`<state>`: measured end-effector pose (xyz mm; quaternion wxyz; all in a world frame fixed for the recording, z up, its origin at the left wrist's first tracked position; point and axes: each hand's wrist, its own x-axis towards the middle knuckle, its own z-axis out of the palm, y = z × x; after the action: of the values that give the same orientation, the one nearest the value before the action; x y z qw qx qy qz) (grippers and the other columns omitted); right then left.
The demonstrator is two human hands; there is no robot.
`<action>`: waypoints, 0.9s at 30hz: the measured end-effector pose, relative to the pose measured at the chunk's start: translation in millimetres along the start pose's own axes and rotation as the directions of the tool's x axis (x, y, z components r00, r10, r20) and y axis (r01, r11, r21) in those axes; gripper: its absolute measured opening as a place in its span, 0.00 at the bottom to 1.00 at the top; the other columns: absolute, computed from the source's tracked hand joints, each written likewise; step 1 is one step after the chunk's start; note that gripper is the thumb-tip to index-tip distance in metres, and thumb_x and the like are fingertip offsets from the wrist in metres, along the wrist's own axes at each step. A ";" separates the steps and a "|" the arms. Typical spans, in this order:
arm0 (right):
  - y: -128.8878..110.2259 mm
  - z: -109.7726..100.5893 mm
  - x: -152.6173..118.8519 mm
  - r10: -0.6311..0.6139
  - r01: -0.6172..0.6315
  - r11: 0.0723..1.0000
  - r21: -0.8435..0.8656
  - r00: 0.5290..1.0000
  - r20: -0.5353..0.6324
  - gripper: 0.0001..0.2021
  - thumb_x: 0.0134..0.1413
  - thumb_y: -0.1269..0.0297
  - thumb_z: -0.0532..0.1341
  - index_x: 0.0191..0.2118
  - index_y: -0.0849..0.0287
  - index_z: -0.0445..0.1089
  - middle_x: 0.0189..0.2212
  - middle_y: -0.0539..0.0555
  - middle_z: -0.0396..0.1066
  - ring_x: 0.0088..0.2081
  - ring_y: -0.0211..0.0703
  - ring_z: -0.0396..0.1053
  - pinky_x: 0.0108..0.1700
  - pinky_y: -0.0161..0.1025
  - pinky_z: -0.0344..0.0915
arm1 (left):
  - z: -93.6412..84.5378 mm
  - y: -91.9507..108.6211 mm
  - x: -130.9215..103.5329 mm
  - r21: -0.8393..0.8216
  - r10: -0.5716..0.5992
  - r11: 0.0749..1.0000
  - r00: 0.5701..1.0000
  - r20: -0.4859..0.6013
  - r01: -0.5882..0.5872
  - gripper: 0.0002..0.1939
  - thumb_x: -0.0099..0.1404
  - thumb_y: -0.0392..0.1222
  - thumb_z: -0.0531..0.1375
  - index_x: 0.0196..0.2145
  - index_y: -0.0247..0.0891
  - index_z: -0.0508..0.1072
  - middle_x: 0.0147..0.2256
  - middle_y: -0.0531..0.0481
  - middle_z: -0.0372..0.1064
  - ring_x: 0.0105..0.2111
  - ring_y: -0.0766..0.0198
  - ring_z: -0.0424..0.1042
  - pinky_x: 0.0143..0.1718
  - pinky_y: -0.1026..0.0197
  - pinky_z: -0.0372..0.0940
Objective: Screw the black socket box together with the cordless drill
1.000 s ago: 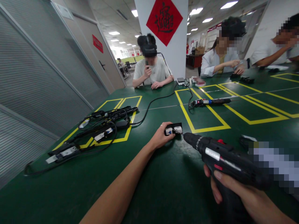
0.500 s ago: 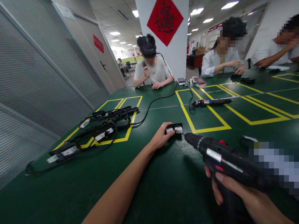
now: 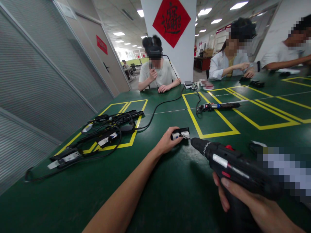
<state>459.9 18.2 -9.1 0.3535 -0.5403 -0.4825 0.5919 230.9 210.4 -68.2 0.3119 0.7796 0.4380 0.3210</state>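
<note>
A small black case with white parts inside (image 3: 185,133) rests on the green table (image 3: 165,181), near the middle of the view. My left hand (image 3: 168,140) grips its left end, thumb on the near side. My right hand (image 3: 243,197) is wrapped round the handle of a black power drill (image 3: 230,161), which points left. The drill's chuck is just right of the case, and its thin bit reaches the case's near side. Whether the tip touches a screw is too small to tell.
Black devices with cables (image 3: 109,136) lie in yellow-taped areas on the left. A cable crosses the table toward a small box (image 3: 188,84). A pen-like tool (image 3: 220,106) lies beyond the drill. A blurred-out object (image 3: 286,168) is at the right. Three people sit across the table.
The drill and my right hand have shifted very slightly left. At the far right, a person's forearm has lowered from the face.
</note>
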 end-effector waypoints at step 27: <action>0.4 -0.9 1.8 -0.025 0.025 1.000 0.013 1.000 -0.003 0.13 0.60 0.52 0.53 0.38 0.54 0.69 0.18 0.47 0.71 0.24 0.43 0.67 0.32 0.41 0.60 | -2.0 -2.2 -0.4 -0.003 0.015 1.000 1.000 0.015 -0.015 0.25 0.57 0.44 0.60 0.53 0.39 0.62 0.49 0.44 0.64 0.48 0.58 0.66 0.52 0.55 0.62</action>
<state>460.6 19.9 -10.0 0.3650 -0.5326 -0.4847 0.5900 228.2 211.4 -68.8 0.3137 0.7848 0.4294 0.3181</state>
